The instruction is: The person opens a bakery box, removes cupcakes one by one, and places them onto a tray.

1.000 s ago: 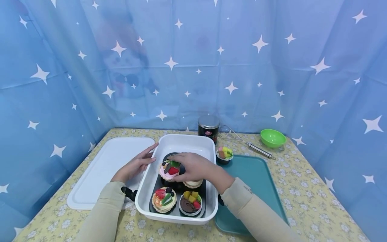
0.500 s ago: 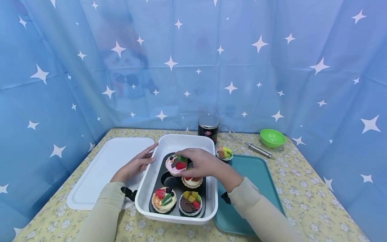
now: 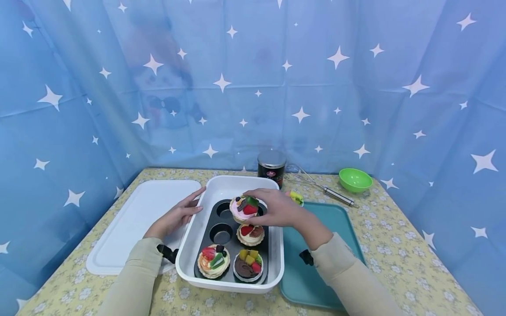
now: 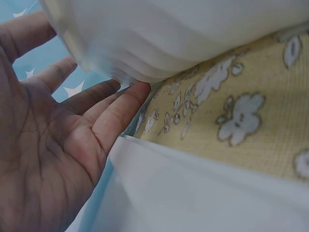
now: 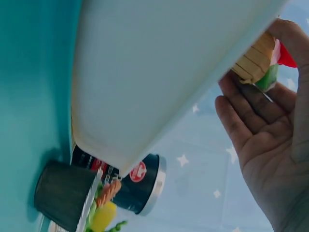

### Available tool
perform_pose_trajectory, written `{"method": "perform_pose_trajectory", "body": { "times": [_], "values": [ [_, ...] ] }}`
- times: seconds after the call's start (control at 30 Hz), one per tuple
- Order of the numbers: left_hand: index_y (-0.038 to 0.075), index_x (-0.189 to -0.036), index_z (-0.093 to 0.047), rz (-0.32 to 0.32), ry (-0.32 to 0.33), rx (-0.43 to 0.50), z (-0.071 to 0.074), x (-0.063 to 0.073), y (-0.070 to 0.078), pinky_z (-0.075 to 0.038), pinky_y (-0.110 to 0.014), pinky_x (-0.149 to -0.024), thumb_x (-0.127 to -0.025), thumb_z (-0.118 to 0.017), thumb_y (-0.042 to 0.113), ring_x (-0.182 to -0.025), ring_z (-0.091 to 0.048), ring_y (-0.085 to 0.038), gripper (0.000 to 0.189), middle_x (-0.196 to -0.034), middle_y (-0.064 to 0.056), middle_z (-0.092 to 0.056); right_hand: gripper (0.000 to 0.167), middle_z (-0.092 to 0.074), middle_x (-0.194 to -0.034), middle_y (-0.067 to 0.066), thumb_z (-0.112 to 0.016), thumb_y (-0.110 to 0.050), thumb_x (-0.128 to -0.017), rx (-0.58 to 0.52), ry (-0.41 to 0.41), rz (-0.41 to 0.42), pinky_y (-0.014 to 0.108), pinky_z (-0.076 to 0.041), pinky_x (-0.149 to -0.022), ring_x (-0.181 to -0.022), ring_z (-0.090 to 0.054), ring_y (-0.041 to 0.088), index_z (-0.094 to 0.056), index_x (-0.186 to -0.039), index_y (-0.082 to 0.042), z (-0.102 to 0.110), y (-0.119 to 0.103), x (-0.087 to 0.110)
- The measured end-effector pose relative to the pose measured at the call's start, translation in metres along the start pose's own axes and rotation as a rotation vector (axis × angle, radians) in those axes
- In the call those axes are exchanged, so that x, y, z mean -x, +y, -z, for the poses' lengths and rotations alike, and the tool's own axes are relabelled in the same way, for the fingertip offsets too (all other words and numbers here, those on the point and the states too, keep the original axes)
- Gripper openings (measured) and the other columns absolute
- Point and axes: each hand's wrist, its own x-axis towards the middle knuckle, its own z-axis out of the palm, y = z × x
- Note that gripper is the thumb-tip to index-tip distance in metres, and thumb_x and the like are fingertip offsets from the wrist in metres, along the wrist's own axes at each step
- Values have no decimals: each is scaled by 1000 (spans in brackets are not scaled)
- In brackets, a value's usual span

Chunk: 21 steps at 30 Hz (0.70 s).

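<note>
My right hand (image 3: 280, 208) pinches a pink-cream fruit tart (image 3: 243, 210) between thumb and fingers, over the back right of a dark muffin pan (image 3: 216, 219). The right wrist view shows the tart's tan ridged crust (image 5: 256, 57). The pan lies in a deep white bin (image 3: 227, 183). Three other desserts sit in its wells: a strawberry tart (image 3: 251, 235), an orange-and-strawberry tart (image 3: 213, 263) and a chocolate cupcake (image 3: 247, 267). With extended fingers my left hand (image 3: 175, 218) touches the bin's left side; in the left wrist view fingertips (image 4: 141, 92) lie against its outer wall.
A white lid (image 3: 130, 232) lies left of the bin. At right is a teal tray (image 3: 316, 276), with a fruit-topped cupcake (image 3: 295, 198) by its far corner, partly behind my hand. Behind stand a black tin (image 3: 271, 169), a whisk (image 3: 336, 196) and a green bowl (image 3: 356, 181).
My right hand has lifted the pink tart out of the left middle well and carried it back and right, uncovering that well and the strawberry tart. My left hand stays put.
</note>
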Motion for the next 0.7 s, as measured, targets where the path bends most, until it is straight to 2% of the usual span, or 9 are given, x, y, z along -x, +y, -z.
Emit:
{"method": "perform_pose_trajectory", "body": {
  "times": [0.13, 0.37, 0.43, 0.5, 0.57, 0.67, 0.7],
  "values": [
    [37, -161, -20, 7, 7, -7, 0, 0, -1, -42, -26, -60, -103, -59, 27, -54, -40, -14, 71, -157, -20, -33, 65, -62, -135, 4, -76, -46, -88, 13, 34, 13, 42, -52, -94, -121, -60, 19, -57, -141, -13, 5, 6, 6],
    [40, -160, -23, 22, 19, -7, -1, -1, 0, -43, -27, -61, -102, -61, 30, -55, -41, -15, 70, -155, -16, -36, 67, -64, -132, 2, -79, -47, -86, 50, 48, -57, 43, -53, -93, -118, -62, 20, -58, -141, -15, 15, 19, 20],
    [41, -160, -23, 29, 23, -9, -1, -1, 0, -45, -28, -65, -101, -61, 30, -57, -43, -15, 70, -156, -16, -35, 68, -65, -128, 1, -80, -47, -85, 59, 51, -74, 41, -54, -90, -112, -63, 17, -58, -141, -15, 17, 23, 24],
    [41, -160, -23, 33, 27, -12, -1, -1, 0, -46, -30, -70, -101, -61, 31, -59, -45, -15, 71, -157, -16, -33, 68, -67, -120, -2, -79, -47, -85, 76, 53, -89, 38, -55, -79, -95, -64, 14, -58, -140, -15, 20, 26, 28],
    [41, -160, -23, 39, 31, -15, -1, -1, 1, -47, -31, -75, -101, -62, 32, -62, -47, -15, 72, -158, -15, -31, 67, -66, -115, -3, -80, -45, -85, 74, 58, -115, 36, -55, -73, -86, -62, 13, -58, -140, -15, 23, 27, 33],
    [41, -160, -22, 38, 30, -16, -1, -1, 0, -47, -32, -77, -101, -62, 32, -63, -47, -15, 72, -160, -15, -29, 66, -66, -113, -1, -82, -41, -84, 50, 65, -155, 36, -54, -68, -81, -63, 16, -58, -140, -14, 28, 28, 40],
    [41, -160, -22, 37, 28, -16, -1, -1, 0, -47, -32, -77, -101, -62, 32, -63, -48, -15, 72, -160, -15, -28, 67, -67, -116, 1, -83, -40, -84, 42, 69, -166, 38, -55, -71, -85, -65, 17, -58, -140, -13, 29, 28, 42]
  ]
}}
